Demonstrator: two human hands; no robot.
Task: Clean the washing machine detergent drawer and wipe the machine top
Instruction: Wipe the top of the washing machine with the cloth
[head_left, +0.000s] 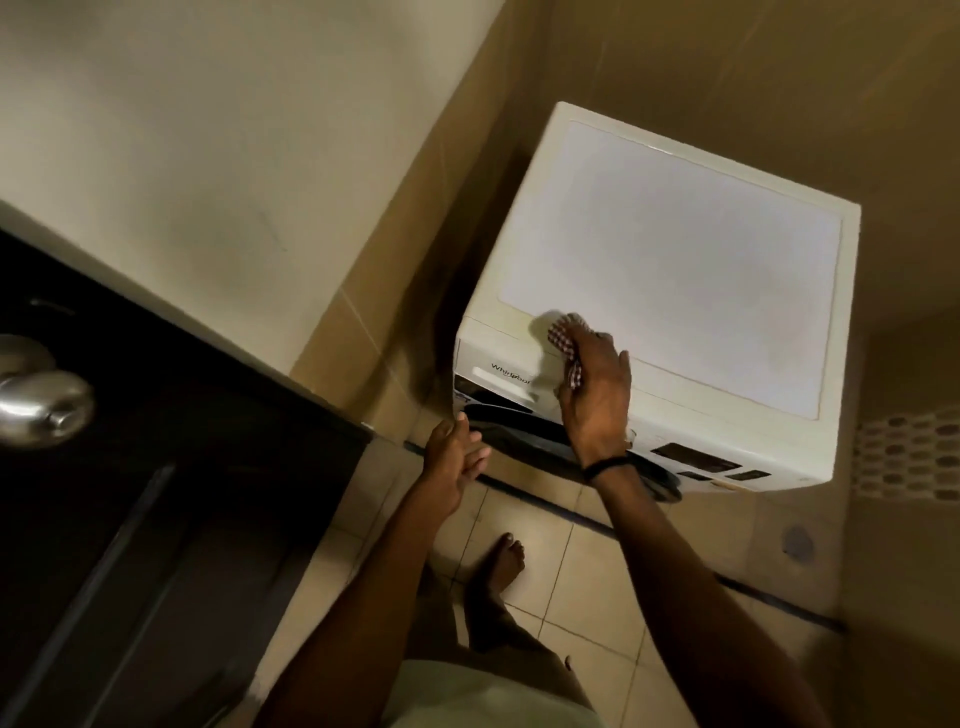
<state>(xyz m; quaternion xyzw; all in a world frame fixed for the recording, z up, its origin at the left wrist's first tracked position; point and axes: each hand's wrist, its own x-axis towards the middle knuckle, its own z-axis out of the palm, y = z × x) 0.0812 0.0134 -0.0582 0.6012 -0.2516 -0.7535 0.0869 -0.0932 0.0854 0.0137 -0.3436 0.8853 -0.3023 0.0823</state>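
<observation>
- Two hands are in view, and only one is working. The right hand (597, 400) grips a bunched checked cloth (565, 332) and presses it onto the top (675, 260) at that panel's 7 o'clock corner, close to the front edge.
- Bunched this way, the cloth makes a firm pad under the fingers. I judge that this suits rubbing the yellowed rim (519, 314) better than sweeping the broad panel.
- Its partner, the left hand (452, 462), hangs open with loose fingers and holds nothing. It is in the air at 7 o'clock of the machine (789, 457), likely free for balance or for pulling the drawer.
- That drawer (498, 375) seems to be the front panel with the brand lettering, at 8 o'clock of the right hand and just below the cloth. It looks pushed in, though blur leaves this unsure.
- From the viewer, the machine sits at 2 o'clock, tucked into a corner of the room, so its edges at 12 and 3 o'clock would need a long reach.
- Most of the top, from 12 to 4 o'clock of the cloth, is bare and pale; I cannot tell whether it is wiped.
- At 9 o'clock a dark door (156, 493) with its knob (44, 400) fills the view. At 6 o'clock a bare foot (501, 561) stands on the tiles (587, 587).
- My judgement of the step: the top is being wiped at its near corner, and the drawer is not yet opened.
</observation>
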